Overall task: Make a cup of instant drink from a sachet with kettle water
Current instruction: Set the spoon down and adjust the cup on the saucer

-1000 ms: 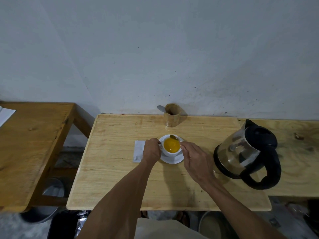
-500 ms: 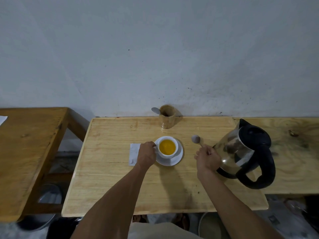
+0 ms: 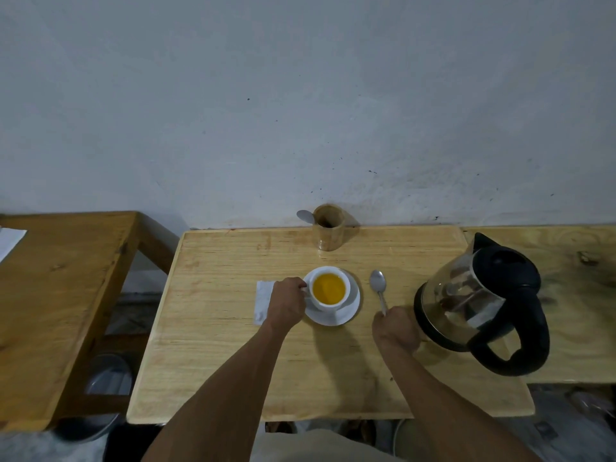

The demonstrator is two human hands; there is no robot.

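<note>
A white cup point(image 3: 346, 288) full of orange drink stands on a white saucer point(image 3: 351, 310) in the middle of the light wooden table point(image 3: 233, 361). My left hand point(image 3: 287, 303) grips the cup's handle from the left. My right hand point(image 3: 395, 330) holds the handle of a metal spoon point(image 3: 378, 284), whose bowl lies on or just above the table right of the saucer. The white sachet point(image 3: 263, 300) lies flat, partly under my left hand. The glass kettle point(image 3: 480, 301) with black lid and handle stands at the right.
A wooden holder point(image 3: 328, 230) with another spoon point(image 3: 305, 215) in it stands at the table's back edge against the wall. A darker wooden table point(image 3: 60, 295) is to the left, a second light table point(image 3: 583, 295) to the right behind the kettle.
My right hand took the spoon out of the cup, carried it right and lowered it beside the saucer. My left hand stayed on the cup handle.
</note>
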